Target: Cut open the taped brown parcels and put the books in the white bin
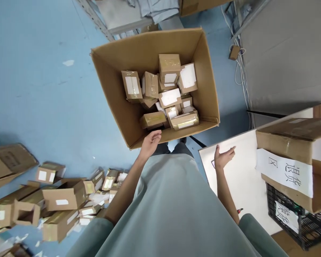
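Inside our big open-topped brown cardboard box [144,46] we've got small white-labelled brown cartons [170,97], all jumbled. Our left hand [149,144], half-curled, holds nothing by the box's near edge; our right hand [223,157], also empty, is spread over the flat white tabletop [246,178] right of the box.

Cables [243,76] trail beyond the right fingers [230,151], and a black crate [270,202] sits to their right. Scattered boxes [57,196] lie well left of the left fingers [156,132].
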